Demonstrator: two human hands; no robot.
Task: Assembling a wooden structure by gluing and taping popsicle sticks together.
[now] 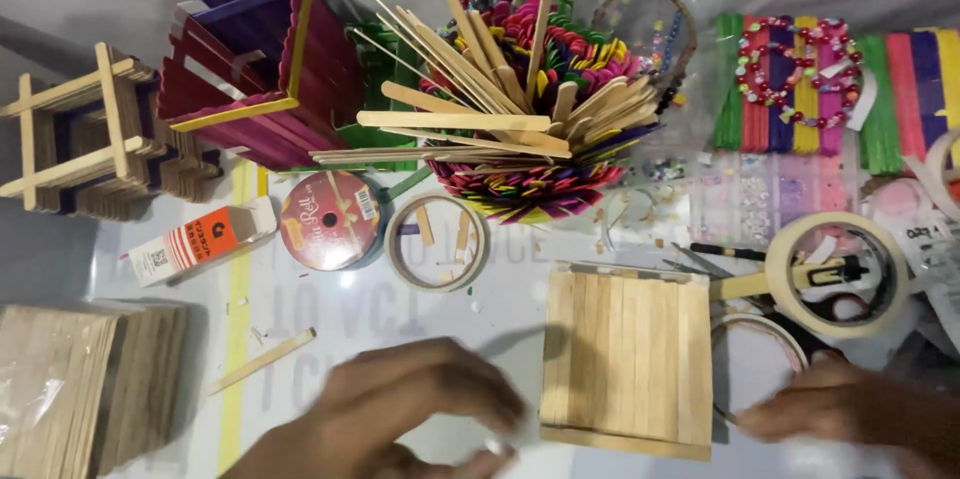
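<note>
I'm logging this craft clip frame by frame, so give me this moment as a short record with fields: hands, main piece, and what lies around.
left hand: blurred, low over the table, seems empty
right hand: at the lower right, beside the tape ring
main piece: square stick panel, flat between the hands
behind: basket of sticks, ribbon spool
right: masking tape roll
left: stick stack

A colourful basket (530, 189) stuffed with plain craft sticks (470, 89) sat beside a red ribbon spool (328, 220), a small tape ring (437, 241), an orange-and-white box (200, 241), a maroon stick box (265, 69) and a stacked stick tower (85, 134).
</note>
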